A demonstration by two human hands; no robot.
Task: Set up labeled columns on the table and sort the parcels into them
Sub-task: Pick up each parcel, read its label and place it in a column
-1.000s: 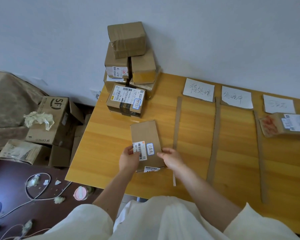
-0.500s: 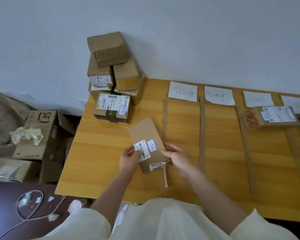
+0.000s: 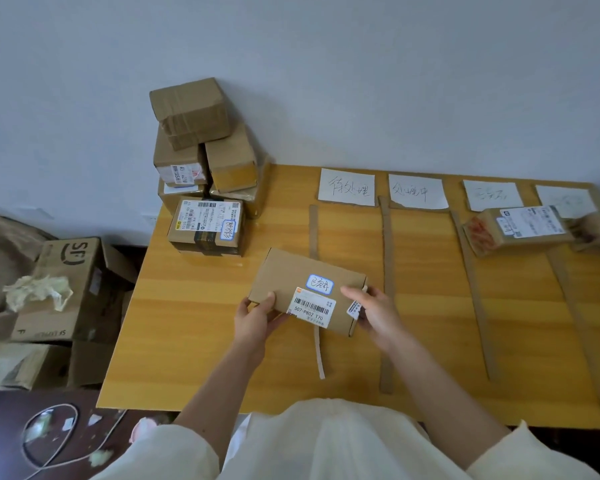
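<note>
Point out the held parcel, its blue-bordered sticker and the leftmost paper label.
held parcel (image 3: 284,271): head view, bare cardboard top.
blue-bordered sticker (image 3: 320,284): head view, sticker centre.
leftmost paper label (image 3: 347,187): head view, sheet's middle.

Flat brown parcel (image 3: 305,289), blue-edged sticker up, held above table (image 3: 194,341).

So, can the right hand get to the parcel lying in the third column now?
Probably not yet: the right hand grips the flat parcel together with the left hand. The path over the table to the column parcel looks free.
</note>
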